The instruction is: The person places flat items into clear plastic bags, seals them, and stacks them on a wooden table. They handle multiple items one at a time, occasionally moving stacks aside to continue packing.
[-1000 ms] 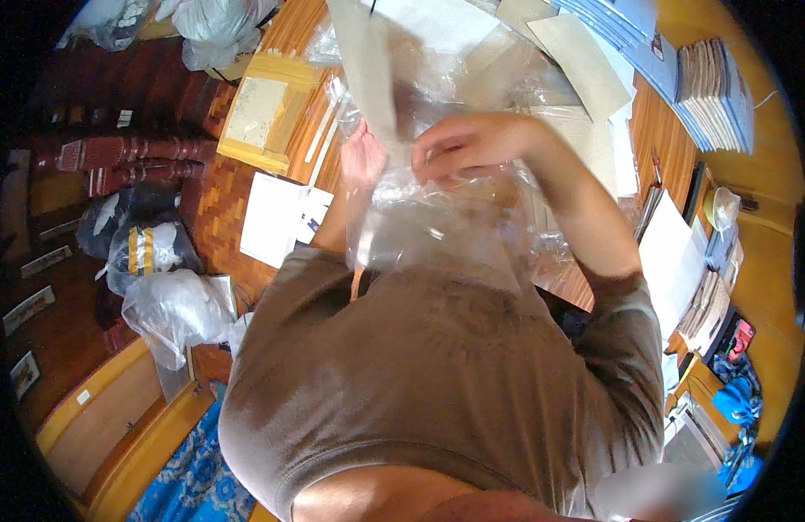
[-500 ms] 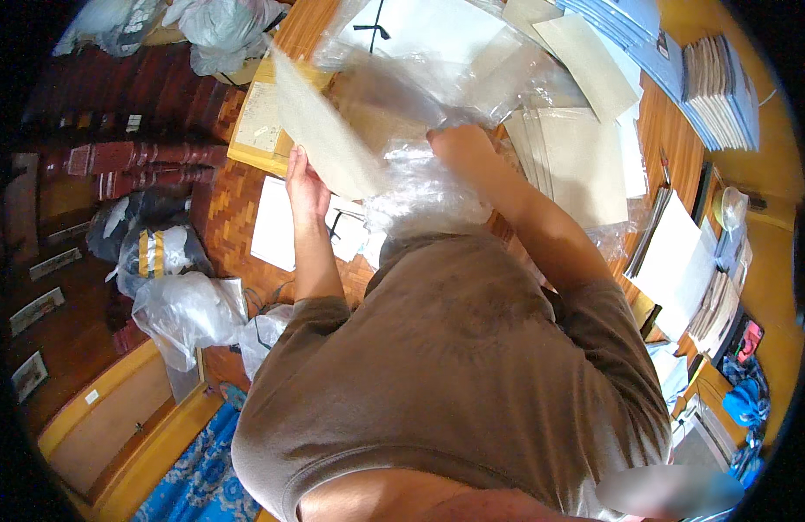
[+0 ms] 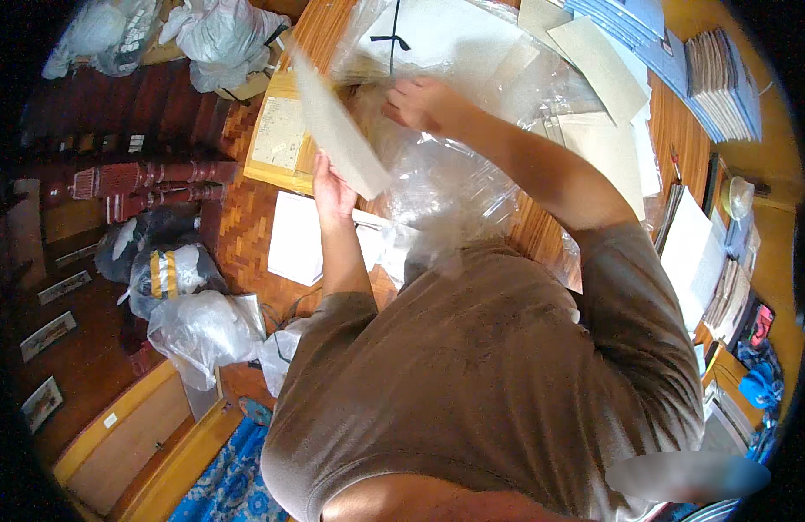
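Person in a brown shirt point(image 3: 498, 383) bent over a wooden worktop point(image 3: 246, 209), seen from above. Left hand point(image 3: 333, 187) raised on the left side, fingers closed on the lower edge of a pale, stiff card sheet point(image 3: 333, 130); the sheet stands tilted, its top leaning far and left, clear of everything else. Right hand point(image 3: 424, 103) reaches farther out, fingers curled down onto the crumpled clear plastic wrapping point(image 3: 446, 178); whether they actually pinch the film I cannot tell, the motion blurs them. The plastic lies loose and open in the middle of the worktop, between the two arms. Judging from this, the sheet is already out of the wrapping and held apart, while the wrapping itself remains spread and unsorted, so the unpacking looks partly done with more to deal with. Far right: more pale sheets point(image 3: 607, 61) lying flat, and a stack of blue-edged booklets point(image 3: 724, 83). Far left on the worktop, a shallow yellow tray point(image 3: 276, 139) with a sheet in it; a white paper point(image 3: 295, 239) lies nearer. On the floor to the left, several filled plastic bags point(image 3: 198, 326).
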Tool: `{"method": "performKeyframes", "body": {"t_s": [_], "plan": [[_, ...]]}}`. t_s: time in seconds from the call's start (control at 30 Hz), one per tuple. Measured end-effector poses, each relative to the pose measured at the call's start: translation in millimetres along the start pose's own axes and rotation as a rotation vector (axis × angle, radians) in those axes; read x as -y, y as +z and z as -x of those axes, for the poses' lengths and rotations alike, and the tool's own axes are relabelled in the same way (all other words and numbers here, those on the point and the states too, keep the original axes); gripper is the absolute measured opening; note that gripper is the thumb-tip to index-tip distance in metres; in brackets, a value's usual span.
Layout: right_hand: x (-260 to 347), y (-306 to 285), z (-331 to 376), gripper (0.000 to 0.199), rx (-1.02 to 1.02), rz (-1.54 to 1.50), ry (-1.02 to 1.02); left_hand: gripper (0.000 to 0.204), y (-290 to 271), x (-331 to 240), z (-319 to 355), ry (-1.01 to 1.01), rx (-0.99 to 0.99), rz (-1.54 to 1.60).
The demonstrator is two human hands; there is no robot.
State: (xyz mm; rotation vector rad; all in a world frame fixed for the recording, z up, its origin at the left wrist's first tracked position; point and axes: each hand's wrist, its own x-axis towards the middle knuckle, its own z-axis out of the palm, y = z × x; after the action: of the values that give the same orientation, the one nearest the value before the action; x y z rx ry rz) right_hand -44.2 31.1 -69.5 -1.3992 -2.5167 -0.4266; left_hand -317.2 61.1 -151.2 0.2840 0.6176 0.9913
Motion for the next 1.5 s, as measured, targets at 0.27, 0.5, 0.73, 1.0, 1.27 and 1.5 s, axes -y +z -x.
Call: {"method": "performKeyframes", "body": {"t_s": [0.27, 0.5, 0.73, 1.0, 1.27, 1.5], "plan": [[20.2, -62.8, 39.0, 0.04, 0.112, -1.26, 1.166, 0.027, 29.3, 40.5, 1.5, -0.088, -0.012, -0.241], [43.3, -135.1, 59.1, 0.059, 0.183, -1.5, 1.143, 0.02, 10.2, 69.5, -6.6, 0.247, 0.035, -0.601], [37.5, -171.4, 94.2, 0.027, -0.08, -0.595, 1.171, 0.025, 37.6, 77.7, -3.5, 0.215, 0.045, -0.624], [-136.6, -154.8, 284.5, 0.024, -0.941, -0.423, 1.739, 0.063, 43.6, 65.6, 14.0, 0.73, 0.119, -1.972], [-148.4, -75.1, 330.7, 0.07, -0.19, 0.704, 1.608, 0.08, 59.4, 86.2, 19.5, 0.646, -0.262, -2.165], [62.4, -144.9, 73.0, 0.044, 0.033, -0.814, 1.025, 0.066, 59.2, 102.5, 16.8, 0.784, -0.328, -2.09]]}}
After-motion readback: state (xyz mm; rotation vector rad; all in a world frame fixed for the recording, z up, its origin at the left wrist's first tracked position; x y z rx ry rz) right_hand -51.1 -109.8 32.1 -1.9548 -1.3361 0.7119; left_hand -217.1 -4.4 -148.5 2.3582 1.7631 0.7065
